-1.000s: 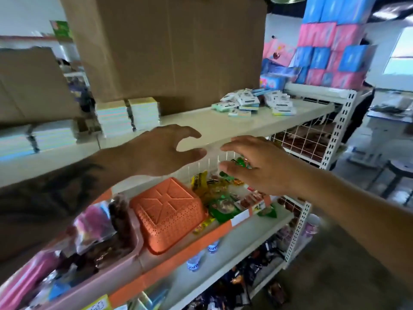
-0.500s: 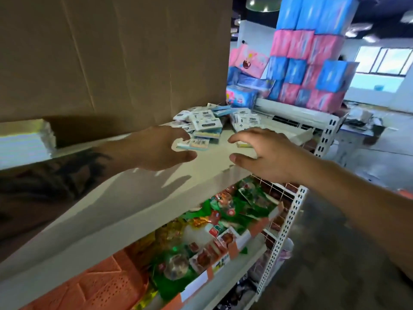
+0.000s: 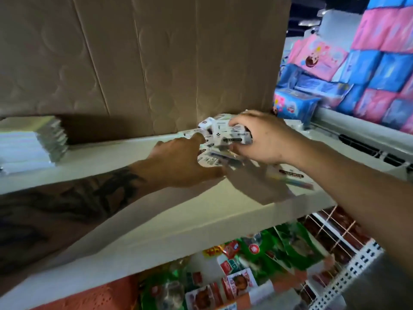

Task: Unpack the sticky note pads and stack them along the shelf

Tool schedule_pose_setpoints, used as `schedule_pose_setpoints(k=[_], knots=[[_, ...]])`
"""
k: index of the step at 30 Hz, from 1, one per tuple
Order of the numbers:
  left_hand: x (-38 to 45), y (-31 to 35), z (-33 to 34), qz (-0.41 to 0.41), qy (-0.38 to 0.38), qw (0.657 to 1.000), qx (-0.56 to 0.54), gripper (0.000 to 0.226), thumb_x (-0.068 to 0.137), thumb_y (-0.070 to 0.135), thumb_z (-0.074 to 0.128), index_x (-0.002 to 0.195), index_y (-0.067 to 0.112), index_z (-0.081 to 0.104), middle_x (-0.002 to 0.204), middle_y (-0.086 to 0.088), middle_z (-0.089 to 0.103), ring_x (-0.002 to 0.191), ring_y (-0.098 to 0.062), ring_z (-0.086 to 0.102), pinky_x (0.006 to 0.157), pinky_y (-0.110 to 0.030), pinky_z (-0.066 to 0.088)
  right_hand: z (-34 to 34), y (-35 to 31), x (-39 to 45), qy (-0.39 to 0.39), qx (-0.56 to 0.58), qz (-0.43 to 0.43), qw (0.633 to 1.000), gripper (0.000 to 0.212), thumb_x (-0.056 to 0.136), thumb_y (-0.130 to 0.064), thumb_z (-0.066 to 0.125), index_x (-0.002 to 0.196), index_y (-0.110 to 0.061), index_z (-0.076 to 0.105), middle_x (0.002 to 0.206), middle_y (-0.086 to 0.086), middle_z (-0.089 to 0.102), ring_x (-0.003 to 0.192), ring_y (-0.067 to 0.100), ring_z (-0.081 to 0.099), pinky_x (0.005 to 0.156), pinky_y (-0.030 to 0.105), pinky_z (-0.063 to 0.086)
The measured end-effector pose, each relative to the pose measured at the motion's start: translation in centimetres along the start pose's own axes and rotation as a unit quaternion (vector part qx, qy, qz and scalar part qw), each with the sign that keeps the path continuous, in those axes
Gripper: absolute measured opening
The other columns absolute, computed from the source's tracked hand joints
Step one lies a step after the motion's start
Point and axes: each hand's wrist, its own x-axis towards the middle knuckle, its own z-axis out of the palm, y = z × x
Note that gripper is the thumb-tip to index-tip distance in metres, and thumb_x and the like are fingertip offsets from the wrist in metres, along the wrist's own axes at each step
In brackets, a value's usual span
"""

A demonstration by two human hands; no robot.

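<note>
Where the white shelf runs across the head view, a heap of wrapped sticky note pads lies toward its right end, just in front of a large cardboard box that stands on the shelf and walls off everything behind it. The right hand comes in over the heap with its fingers and thumb curled round a clutch of the wrapped pads, lifted a little above the rest. The left hand lies palm down on the shelf at the heap's near-left edge, fingers straight and slightly spread, fingertips touching the lower packets; blur there hides whether any packet is pinched. One more wrapped pad lies flat on the shelf just right of the hands, partly under the right wrist. At the far left of the shelf a stack of unwrapped pads sits against the box, well apart from the heap. Beyond the box's right edge rise pink and blue tissue packs, stacked on a neighbouring white rack. Under the shelf, snack packets in green and red fill the lower level, an orange basket lies at its left, and a perforated white upright with wire grid closes the right end.
</note>
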Motion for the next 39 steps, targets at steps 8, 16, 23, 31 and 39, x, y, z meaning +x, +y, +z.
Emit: schedule_pose_setpoints(k=[8,16,23,31,39], knots=[[0.4,1.2,0.8,-0.083,-0.016,0.996,-0.002,0.072,0.078,0.076,0.062,0.136,0.04,0.039,0.118,0.014,0.068,0.092,-0.017,0.063,0.08,-0.035,0.051,0.1,2.9,5.3,-0.073,-0.009,-0.114,0.991,0.093,0.044,-0.077,0.053,0.132,-0.048,0.049,0.127,-0.01,0.056,0.12,0.023,0.056,0.107,0.051,0.043],[-1.5,1.4,0.2,-0.155,0.012,0.987,-0.046,0.073,0.07,0.056,0.081,0.129,0.035,0.045,0.12,0.002,0.071,0.09,-0.021,0.067,0.08,-0.039,0.059,0.0,3.0,6.1,-0.066,-0.024,-0.17,0.983,0.082,0.061,-0.065,0.081,0.135,-0.047,0.048,0.124,-0.004,0.054,0.116,0.025,0.053,0.095,0.043,0.031],[-6.5,-1.6,-1.8,-0.203,0.048,0.974,-0.088,0.064,0.067,0.048,0.086,0.116,0.04,0.046,0.106,0.008,0.072,0.084,-0.007,0.068,0.075,-0.035,0.058,0.2,0.3,4.8,-0.074,0.072,-0.227,0.968,0.079,0.046,-0.066,0.068,0.122,-0.051,0.05,0.107,-0.013,0.052,0.097,0.016,0.058,0.087,0.04,0.052],[-14.8,-7.5,-5.3,-0.247,0.077,0.962,-0.087,0.067,0.048,0.064,0.07,0.109,0.049,0.046,0.106,0.013,0.071,0.096,-0.014,0.067,0.089,-0.041,0.054,1.1,-8.5,3.3,-0.081,0.071,-0.292,0.95,0.072,0.057,-0.058,0.077,0.124,-0.048,0.052,0.11,-0.011,0.055,0.099,0.016,0.057,0.091,0.037,0.049],[-25.0,-17.7,-8.9,-0.246,0.07,0.962,-0.094,0.068,0.048,0.065,0.069,0.11,0.047,0.047,0.103,0.018,0.071,0.094,-0.014,0.068,0.083,-0.038,0.055,3.5,-22.6,1.3,-0.104,0.094,-0.33,0.933,0.065,0.066,-0.051,0.081,0.124,-0.049,0.052,0.112,-0.011,0.053,0.101,0.015,0.055,0.086,0.036,0.047]])
